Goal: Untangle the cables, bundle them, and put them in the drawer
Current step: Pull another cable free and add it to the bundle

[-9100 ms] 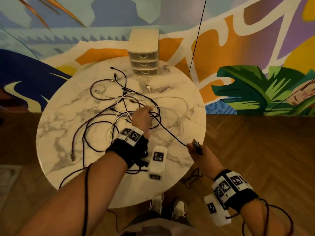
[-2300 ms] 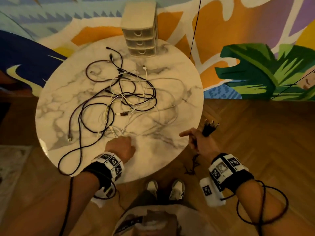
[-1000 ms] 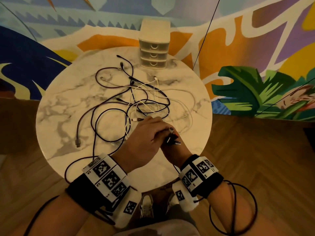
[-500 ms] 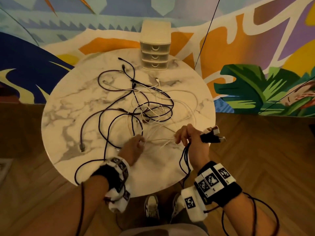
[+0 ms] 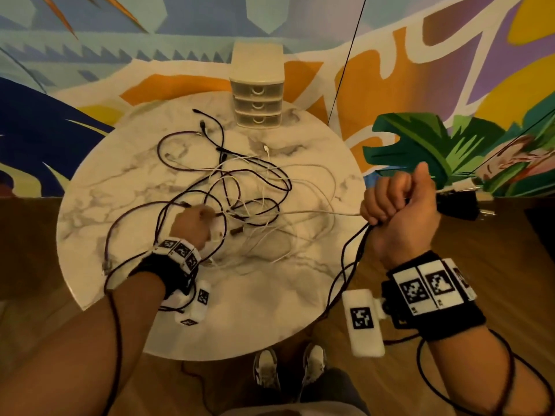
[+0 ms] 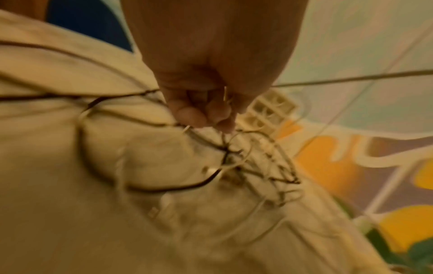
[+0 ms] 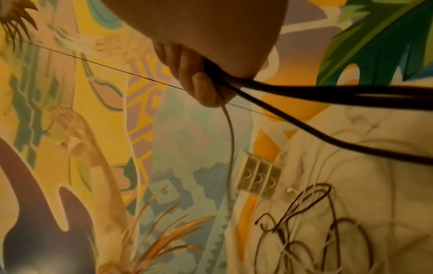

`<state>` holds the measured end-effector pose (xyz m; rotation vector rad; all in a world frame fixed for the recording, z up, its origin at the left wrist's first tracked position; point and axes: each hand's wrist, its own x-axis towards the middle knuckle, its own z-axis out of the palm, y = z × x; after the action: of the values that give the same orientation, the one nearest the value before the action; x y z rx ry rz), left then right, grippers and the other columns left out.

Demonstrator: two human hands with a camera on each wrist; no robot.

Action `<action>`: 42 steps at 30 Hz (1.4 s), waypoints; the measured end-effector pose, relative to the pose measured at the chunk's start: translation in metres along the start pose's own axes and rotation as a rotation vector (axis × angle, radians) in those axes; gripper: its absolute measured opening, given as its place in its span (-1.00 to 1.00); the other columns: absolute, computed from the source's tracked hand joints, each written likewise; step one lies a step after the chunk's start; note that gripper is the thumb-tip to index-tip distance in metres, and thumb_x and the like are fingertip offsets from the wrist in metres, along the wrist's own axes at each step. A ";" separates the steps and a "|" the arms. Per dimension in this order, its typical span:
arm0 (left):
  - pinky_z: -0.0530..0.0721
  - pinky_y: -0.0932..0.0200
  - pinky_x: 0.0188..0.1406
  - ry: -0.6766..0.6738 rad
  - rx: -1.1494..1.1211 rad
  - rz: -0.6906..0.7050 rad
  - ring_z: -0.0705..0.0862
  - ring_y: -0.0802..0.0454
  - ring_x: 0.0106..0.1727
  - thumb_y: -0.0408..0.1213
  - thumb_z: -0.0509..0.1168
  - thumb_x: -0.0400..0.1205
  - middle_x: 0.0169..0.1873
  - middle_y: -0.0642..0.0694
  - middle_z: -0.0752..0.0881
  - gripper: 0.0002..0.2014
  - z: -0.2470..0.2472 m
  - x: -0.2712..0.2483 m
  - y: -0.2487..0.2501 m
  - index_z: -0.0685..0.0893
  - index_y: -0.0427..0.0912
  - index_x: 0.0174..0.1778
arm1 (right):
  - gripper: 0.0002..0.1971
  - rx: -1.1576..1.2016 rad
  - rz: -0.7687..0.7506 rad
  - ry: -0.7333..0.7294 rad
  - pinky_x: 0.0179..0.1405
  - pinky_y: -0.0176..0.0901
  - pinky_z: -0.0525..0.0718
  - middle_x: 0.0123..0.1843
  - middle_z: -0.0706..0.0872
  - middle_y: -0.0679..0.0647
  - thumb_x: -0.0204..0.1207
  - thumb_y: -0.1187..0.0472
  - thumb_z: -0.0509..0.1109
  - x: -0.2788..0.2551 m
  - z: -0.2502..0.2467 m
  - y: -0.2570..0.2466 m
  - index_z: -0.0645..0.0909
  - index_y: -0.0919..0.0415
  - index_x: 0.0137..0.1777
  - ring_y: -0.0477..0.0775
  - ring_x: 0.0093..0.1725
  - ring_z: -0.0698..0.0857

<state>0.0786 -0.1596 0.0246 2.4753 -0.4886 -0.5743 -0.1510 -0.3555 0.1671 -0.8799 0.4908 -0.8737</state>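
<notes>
Table: round marble top (image 5: 126,187), set against a painted mural wall (image 5: 90,55).
Drawer unit: small cream three-drawer chest (image 5: 257,94) at the far edge of the table, all drawers closed.
Cable tangle: black and white cables (image 5: 240,187) in loose overlapping loops across the middle of the table.
Left hand: left hand (image 5: 192,223) low over the near side of the tangle, fingertips (image 6: 192,116) pinching strands of it; the wrist view is blurred.
Right hand: right hand (image 5: 399,205) raised beyond the table's right edge, fist closed round a black cable (image 5: 351,256) and a white cable (image 5: 315,212).
White cable: stretched taut from the fist back to the tangle.
Black cable: hangs from the fist in loops below the table edge; its plugs (image 5: 459,205) jut out on the fist's far side.
</notes>
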 end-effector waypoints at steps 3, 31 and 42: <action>0.62 0.03 -0.15 0.150 0.087 0.222 0.70 -0.24 -0.15 -0.05 -0.02 0.70 -0.18 -0.28 0.76 -0.57 -0.025 -0.010 0.035 0.69 -0.23 0.03 | -0.38 -0.194 -0.020 -0.003 -0.64 -0.33 0.09 -0.67 0.17 -0.05 0.72 -0.02 -0.03 -0.005 -0.002 0.010 0.20 0.12 -0.63 -0.04 -0.64 0.10; 0.68 0.10 -0.38 0.268 -0.265 0.109 0.68 -0.11 -0.36 -0.16 0.22 0.64 -0.34 -0.16 0.71 -0.81 -0.016 0.028 0.020 0.68 -0.17 -0.14 | -0.50 -0.956 0.128 -0.245 -0.53 -0.35 0.29 -0.64 0.35 -0.08 0.69 0.15 0.16 -0.007 -0.010 0.033 0.29 0.17 -0.55 -0.13 -0.59 0.31; 0.69 0.06 -0.22 0.318 -0.107 0.305 0.70 -0.07 -0.31 -0.12 0.23 0.65 -0.36 -0.13 0.75 -0.72 -0.045 0.019 0.070 0.72 -0.19 -0.25 | -0.59 -1.108 -0.020 0.265 -0.31 -0.20 0.48 -0.36 0.51 -0.13 0.73 0.01 0.03 0.030 -0.066 0.015 0.60 0.13 -0.21 -0.22 -0.45 0.48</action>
<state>0.1018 -0.2041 0.0938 2.2723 -0.6697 -0.0800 -0.1723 -0.4047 0.1166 -1.7764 1.2529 -0.7040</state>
